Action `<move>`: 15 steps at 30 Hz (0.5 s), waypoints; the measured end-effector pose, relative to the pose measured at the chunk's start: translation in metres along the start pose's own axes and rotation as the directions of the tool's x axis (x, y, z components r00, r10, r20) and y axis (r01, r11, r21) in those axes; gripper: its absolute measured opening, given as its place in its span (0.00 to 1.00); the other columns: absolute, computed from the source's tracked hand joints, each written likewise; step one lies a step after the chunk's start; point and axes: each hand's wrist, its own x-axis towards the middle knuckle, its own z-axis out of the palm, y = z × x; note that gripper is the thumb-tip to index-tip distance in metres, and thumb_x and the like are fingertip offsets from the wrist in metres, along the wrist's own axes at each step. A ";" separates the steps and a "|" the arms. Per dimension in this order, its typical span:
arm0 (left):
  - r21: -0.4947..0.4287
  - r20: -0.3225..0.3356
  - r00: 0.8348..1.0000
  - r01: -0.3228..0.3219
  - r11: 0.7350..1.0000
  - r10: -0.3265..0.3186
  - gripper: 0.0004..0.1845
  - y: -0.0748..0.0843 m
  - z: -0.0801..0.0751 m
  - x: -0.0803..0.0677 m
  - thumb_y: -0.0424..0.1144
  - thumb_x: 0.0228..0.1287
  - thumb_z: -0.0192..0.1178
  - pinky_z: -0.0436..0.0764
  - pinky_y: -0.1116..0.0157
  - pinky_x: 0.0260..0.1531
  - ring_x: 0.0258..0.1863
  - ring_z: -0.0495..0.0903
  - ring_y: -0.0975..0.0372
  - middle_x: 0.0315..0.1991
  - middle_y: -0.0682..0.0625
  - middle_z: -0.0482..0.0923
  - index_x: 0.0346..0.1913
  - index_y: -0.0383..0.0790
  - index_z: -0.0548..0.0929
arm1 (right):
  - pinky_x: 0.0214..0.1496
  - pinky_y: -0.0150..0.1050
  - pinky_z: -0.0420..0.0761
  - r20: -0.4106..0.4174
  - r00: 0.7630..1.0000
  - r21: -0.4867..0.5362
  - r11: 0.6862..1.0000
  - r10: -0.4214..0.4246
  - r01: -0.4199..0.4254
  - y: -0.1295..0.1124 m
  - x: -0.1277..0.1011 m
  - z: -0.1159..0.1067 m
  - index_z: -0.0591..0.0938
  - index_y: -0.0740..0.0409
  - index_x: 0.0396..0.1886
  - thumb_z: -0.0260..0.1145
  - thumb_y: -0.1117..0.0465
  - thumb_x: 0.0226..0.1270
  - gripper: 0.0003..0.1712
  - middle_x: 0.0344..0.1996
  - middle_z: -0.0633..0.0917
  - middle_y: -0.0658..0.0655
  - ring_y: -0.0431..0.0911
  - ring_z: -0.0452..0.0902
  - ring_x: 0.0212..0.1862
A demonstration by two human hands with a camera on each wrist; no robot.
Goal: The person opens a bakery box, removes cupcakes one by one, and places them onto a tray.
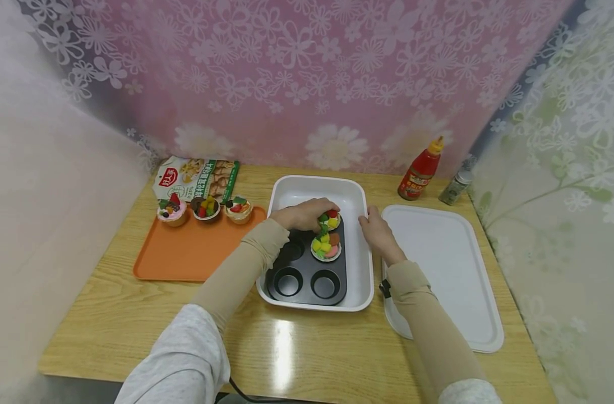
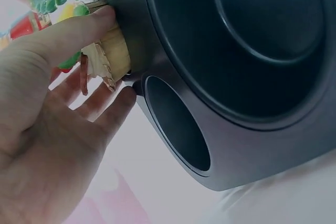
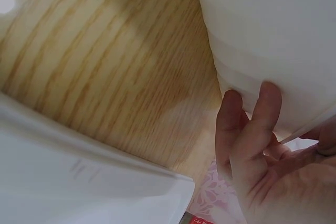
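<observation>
Head view is bright and evenly lit, with a white glare streak on the table (image 1: 307, 359) near its front edge, so light's coming from overhead. Shadows are soft. The curtains bend toward the left and right corners, fisheye style. Both wrist views are super close: the muffin pan (image 2: 252, 77) looks soft, and the white basin (image 3: 273, 40) is washed out.

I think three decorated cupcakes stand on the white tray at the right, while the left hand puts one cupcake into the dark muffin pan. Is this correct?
Not quite: in the head view the three cupcakes stand on the orange tray at the left. The white tray holds nothing. The left hand does hold a cupcake at the muffin pan.
</observation>
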 end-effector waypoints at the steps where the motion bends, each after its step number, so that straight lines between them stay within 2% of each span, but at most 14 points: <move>1: 0.004 -0.004 1.000 0.000 1.000 0.000 0.41 -0.001 0.001 0.001 0.24 0.65 0.67 0.70 0.56 0.75 0.72 0.70 0.53 0.75 0.44 0.69 0.80 0.42 0.66 | 0.65 0.60 0.80 -0.001 1.000 0.001 1.000 0.000 0.000 0.000 0.000 0.000 0.60 0.62 0.75 0.42 0.50 0.87 0.28 0.68 0.75 0.71 0.61 0.76 0.63; 15: -0.019 -0.032 0.999 -0.022 1.000 0.021 0.36 -0.011 0.003 0.006 0.27 0.68 0.67 0.73 0.57 0.74 0.69 0.73 0.53 0.72 0.43 0.71 0.78 0.40 0.68 | 0.69 0.63 0.77 0.016 1.000 0.013 1.000 0.004 -0.004 -0.002 0.001 -0.001 0.59 0.63 0.77 0.41 0.50 0.87 0.29 0.71 0.72 0.72 0.63 0.74 0.68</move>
